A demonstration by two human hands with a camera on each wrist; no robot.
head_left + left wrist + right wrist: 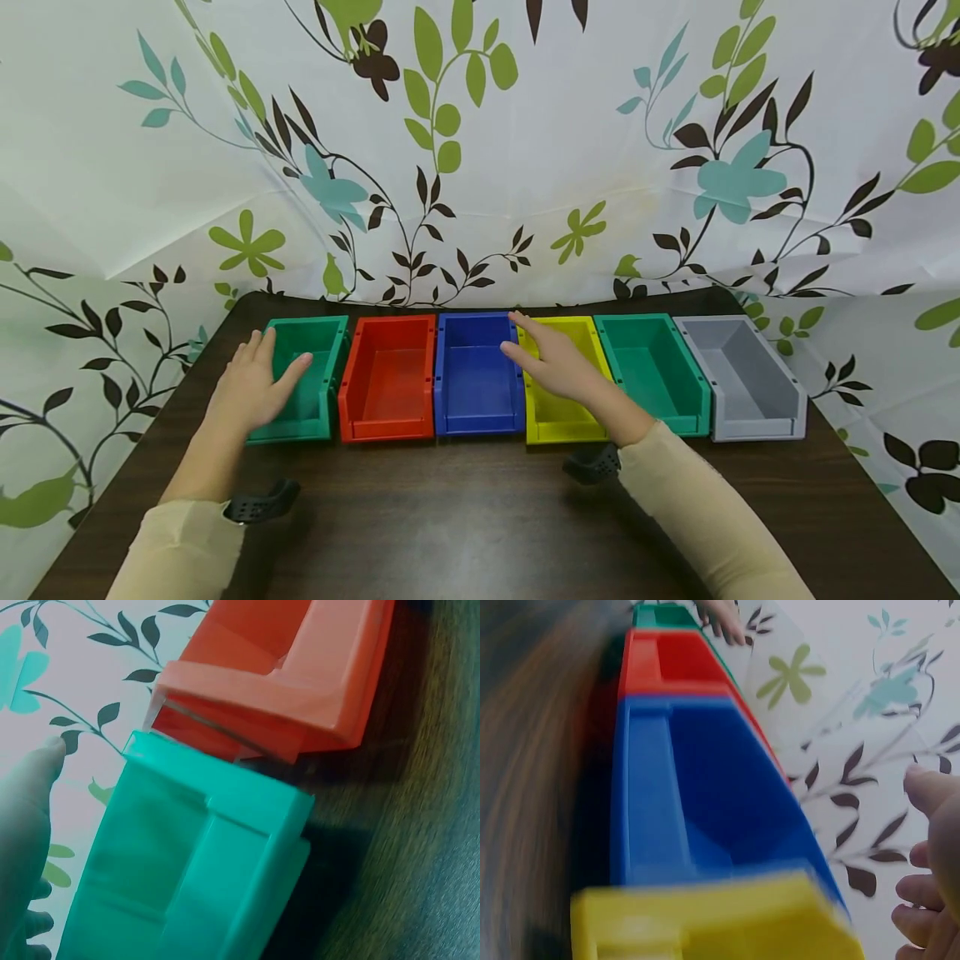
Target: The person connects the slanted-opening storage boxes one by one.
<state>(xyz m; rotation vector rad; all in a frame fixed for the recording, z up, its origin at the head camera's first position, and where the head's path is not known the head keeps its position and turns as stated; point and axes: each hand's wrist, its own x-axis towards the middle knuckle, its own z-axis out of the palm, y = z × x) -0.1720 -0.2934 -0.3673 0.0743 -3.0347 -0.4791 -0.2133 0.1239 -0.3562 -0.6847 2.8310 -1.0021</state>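
My left hand (pixel 253 385) is held over the left green bin (pixel 303 429), fingers extended and thumb apart, with nothing in it. Over the yellow bin (pixel 564 432) my right hand (pixel 557 360) reaches leftward, its fingers and thumb spread and holding nothing; the fingertips come to the edge of the blue bin (pixel 480 392). Between the left green and blue bins stands a red bin (pixel 388 387). In the left wrist view the thumb (pixel 37 776) shows beside the green bin (pixel 187 840). The right wrist view shows the right fingers (pixel 919 907) apart from the blue bin (pixel 705 787).
A second green bin (pixel 660 375) and a grey bin (pixel 750 375) continue the row to the right. All stand along the back of a dark wooden table (pixel 465 517), before a leaf-patterned cloth (pixel 510 150). Each wrist wears a black strap (pixel 262 502).
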